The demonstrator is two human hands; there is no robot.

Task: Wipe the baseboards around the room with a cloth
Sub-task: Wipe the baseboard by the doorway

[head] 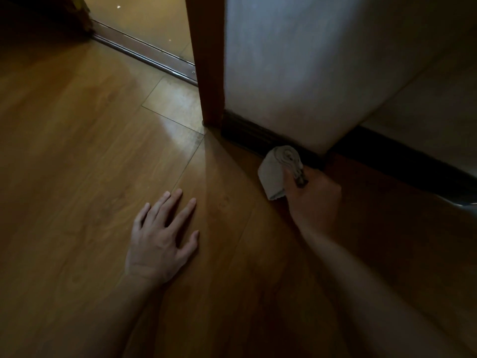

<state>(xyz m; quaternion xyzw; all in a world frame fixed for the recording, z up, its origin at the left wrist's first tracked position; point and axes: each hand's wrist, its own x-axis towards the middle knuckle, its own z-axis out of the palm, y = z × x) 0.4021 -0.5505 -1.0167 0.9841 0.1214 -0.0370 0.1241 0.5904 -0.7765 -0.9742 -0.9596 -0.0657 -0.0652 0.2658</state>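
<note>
A dark brown baseboard (247, 134) runs along the foot of a pale wall, from the wooden door frame to an outside corner, then on to the right (402, 161). My right hand (313, 196) grips a bunched grey-white cloth (277, 171) and holds it against the baseboard just left of that corner. My left hand (161, 239) rests flat on the wooden floor, fingers spread, well to the left of the cloth.
An upright wooden door frame (209, 60) stands left of the wall. Behind it a metal threshold strip (144, 51) crosses the floor into a brighter room. The wooden floor (77, 151) stretches left and toward me. A dark object sits at the top left.
</note>
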